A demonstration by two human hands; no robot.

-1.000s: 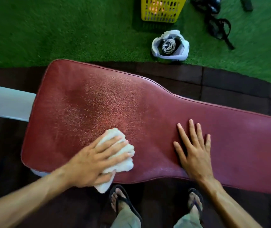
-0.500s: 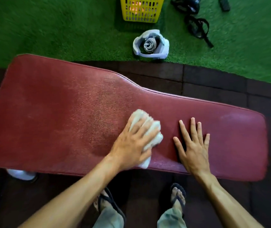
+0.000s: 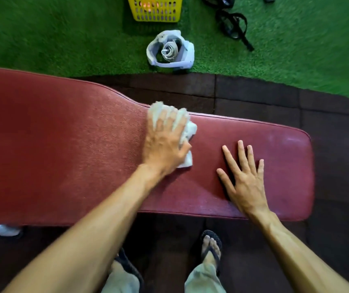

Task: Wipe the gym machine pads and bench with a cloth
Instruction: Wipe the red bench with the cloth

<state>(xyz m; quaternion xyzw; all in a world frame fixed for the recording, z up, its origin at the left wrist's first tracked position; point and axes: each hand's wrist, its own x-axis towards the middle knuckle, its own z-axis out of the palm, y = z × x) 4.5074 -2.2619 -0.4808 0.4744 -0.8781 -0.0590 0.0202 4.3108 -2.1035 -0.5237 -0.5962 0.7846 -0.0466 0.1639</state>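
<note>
White cloth (image 3: 187, 129) is lying bunched under the left hand (image 3: 165, 142), whose grip is pressing it onto the red counter (image 3: 63, 144). Unwiped padding is running rightward along the counter's long axis, where the right hand (image 3: 243, 180) is resting flat, fingers spread.

Black flip-flops (image 3: 211, 245), pale trousers (image 3: 203, 280)

The left hand (image 3: 165, 142) presses a white cloth (image 3: 187, 129) flat on the red bench (image 3: 63, 144), near its far edge, where the wide part becomes narrow. The fingers are spread over the cloth and look blurred. The right hand (image 3: 244, 180) lies open on the narrow part, palm down, apart from the cloth. Beyond the bench, on the green turf (image 3: 42, 34), there are a yellow basket (image 3: 155, 9), a white headset (image 3: 170, 52) and black straps (image 3: 232, 26). Below the bench two feet in sandals (image 3: 211, 246) stand on dark floor tiles (image 3: 275, 106).
</note>
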